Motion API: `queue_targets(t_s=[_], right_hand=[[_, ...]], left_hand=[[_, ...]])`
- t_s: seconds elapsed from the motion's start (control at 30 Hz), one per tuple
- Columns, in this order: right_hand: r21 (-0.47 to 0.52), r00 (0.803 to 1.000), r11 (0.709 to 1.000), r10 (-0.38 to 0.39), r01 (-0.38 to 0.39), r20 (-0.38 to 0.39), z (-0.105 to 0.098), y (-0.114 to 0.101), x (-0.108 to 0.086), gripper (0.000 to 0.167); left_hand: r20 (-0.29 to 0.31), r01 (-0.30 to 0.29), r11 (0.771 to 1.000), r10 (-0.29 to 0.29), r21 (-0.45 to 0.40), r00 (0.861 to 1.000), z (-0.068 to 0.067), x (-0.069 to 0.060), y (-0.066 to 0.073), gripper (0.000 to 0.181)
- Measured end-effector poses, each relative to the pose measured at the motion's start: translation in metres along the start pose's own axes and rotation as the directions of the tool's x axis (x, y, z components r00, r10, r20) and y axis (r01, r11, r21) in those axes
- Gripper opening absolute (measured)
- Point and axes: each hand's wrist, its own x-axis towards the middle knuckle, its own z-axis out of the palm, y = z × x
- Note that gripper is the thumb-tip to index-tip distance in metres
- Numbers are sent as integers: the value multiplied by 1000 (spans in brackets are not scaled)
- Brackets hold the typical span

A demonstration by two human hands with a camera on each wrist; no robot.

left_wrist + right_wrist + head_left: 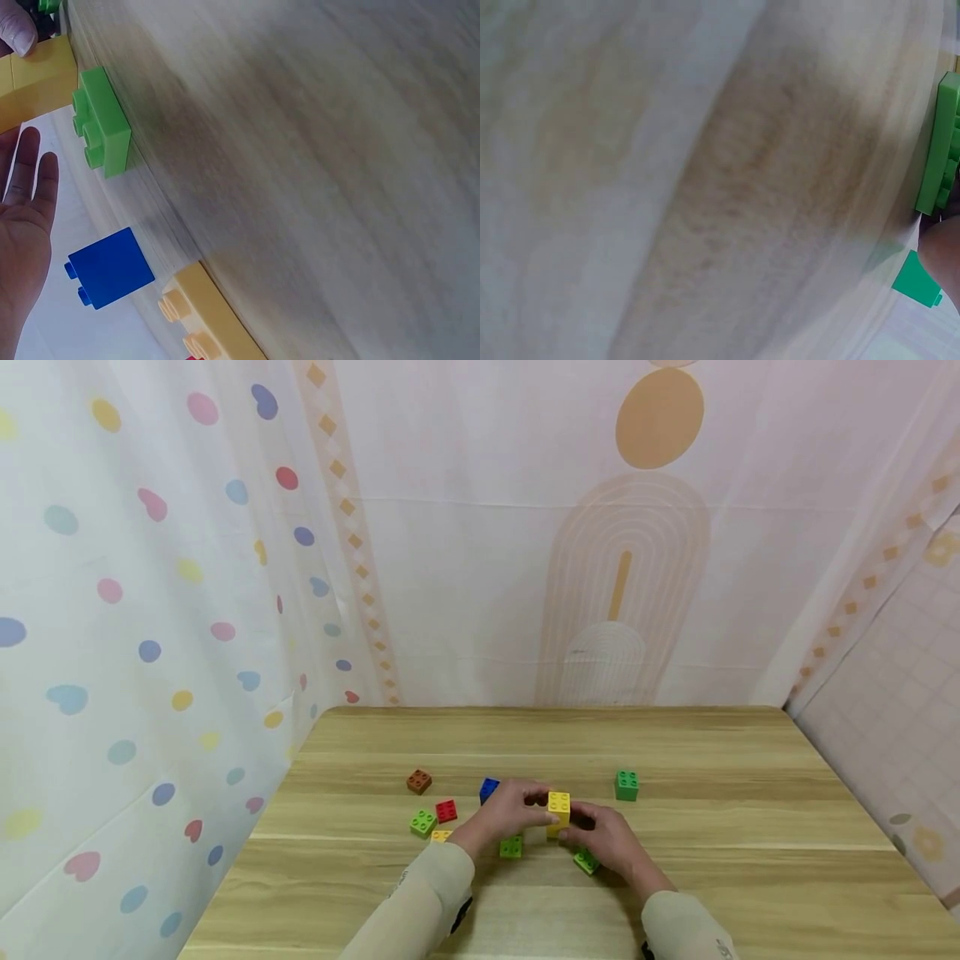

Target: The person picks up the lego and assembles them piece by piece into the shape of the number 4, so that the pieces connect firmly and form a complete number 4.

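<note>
A tall yellow toy-brick stack [558, 814] stands between both hands; a seam crosses its yellow side [45, 75] in the left wrist view. My left hand [510, 814] pinches it from the left, its thumb on the near face and fingers behind. From the right, my right hand [609, 839] holds it low with thumb and fingers. A light green brick [511, 847] lies just below the left hand. Another light green brick [587, 862] sits beneath the right hand, partly covered. Behind the left hand, a blue brick [489, 790] is partly hidden.
On the left of the wooden table [750, 827] lie a brown brick [419, 782], a red brick [446, 811], a light green brick [423, 822] and a pale yellow brick [440, 836]. A darker green brick [627, 786] stands beyond the right hand. Curtains [480, 568] hang behind.
</note>
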Motion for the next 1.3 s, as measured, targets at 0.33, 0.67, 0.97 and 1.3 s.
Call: queue_targets(t_s=[0.33, 0.67, 0.97, 1.3], right_hand=[[-16, 1000, 1000, 2, -2, -2, -1, -3, -2, 40], [-15, 1000, 1000, -12, 12, 14, -5, -4, -2, 42], [-20, 1000, 1000, 14, -14, 16, -18, -4, -6, 42], [-36, 1000, 999, 17, -16, 21, -28, -4, -11, 37]], left_hand=[[-31, 14, 1000, -15, -22, 999, 2, -2, 0, 27], [-41, 20, 999, -21, -33, 999, 4, -2, -1, 27], [-35, 43, 998, -44, -35, 998, 3, -3, -1, 30], [-40, 80, 995, -83, -56, 996, 3, -4, 1, 36]])
